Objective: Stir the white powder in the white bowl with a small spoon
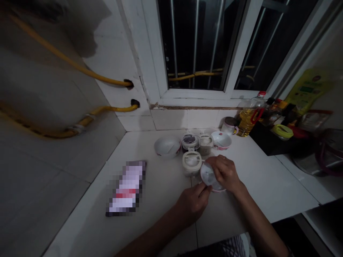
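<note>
My right hand (pixel 226 173) is wrapped over the rim of a small white bowl with a pink edge (pixel 210 177), tilting it above the white counter (pixel 150 210). My left hand (pixel 193 202) is closed in a pinch at the bowl's lower left edge; what it pinches is hidden. Just beyond the bowl stands a cream-lidded jar (pixel 191 162).
Behind stand a white bowl (pixel 167 147), two more lidded jars (pixel 190 142) (pixel 206 143), a pink-rimmed bowl (pixel 221 140) and a cup (pixel 229 125). An oil bottle (pixel 248 119) and other bottles crowd a dark rack at right. A flat packet (pixel 127 187) lies at left. Yellow pipes (pixel 80 125) run along the wall.
</note>
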{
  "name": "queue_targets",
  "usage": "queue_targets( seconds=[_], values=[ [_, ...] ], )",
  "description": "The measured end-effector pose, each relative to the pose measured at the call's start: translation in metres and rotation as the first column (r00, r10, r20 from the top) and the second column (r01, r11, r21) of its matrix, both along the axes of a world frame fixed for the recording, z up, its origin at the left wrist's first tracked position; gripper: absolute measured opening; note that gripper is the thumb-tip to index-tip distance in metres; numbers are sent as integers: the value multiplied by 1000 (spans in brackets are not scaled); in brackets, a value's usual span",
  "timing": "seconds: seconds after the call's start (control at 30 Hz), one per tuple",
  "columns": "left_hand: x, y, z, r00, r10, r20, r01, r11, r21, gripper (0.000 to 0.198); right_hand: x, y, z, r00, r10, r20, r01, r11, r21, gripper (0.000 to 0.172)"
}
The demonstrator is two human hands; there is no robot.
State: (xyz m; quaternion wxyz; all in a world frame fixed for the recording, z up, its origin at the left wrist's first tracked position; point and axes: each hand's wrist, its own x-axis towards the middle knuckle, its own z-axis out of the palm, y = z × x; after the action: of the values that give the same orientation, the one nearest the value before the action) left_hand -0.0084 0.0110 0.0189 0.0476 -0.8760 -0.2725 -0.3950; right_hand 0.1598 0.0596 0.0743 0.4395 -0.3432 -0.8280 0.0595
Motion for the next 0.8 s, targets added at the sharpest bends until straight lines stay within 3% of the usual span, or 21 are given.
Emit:
queue_targets(
  seconds=[0.1,0.17,0.27,0.43,0.57,0.67,0.8],
  values=[
    [-1,0,-1,1000,-10,14,10,1000,0,21,15,0,4,956,-206,-210,168,969,-182,15],
    [-1,0,-1,1000,-15,10,15,1000,-6,23,28,3,6,927,-278,-253,183,922,-342,14],
    [-2,-1,0,1000,-7,-1,7,1000,-15,24,40,8,7,962,-233,-140,137,861,-490,16],
    [-2,-1,1,1000,-10,-1,10,1000,-27,25,38,8,5,993,-88,82,118,829,-547,16],
    [-2,-2,0,1000,0,-11,-1,1000,-22,25,32,4,5,999,33,-4,-27,746,-666,16],
    [-3,-2,1,1000,0,-7,0,1000,-10,25,32,6,4,994,-23,-110,-65,685,-725,14],
    [-3,-2,3,1000,-9,-7,8,1000,-21,26,35,11,6,941,-215,-262,-67,639,-766,12]
  ],
)
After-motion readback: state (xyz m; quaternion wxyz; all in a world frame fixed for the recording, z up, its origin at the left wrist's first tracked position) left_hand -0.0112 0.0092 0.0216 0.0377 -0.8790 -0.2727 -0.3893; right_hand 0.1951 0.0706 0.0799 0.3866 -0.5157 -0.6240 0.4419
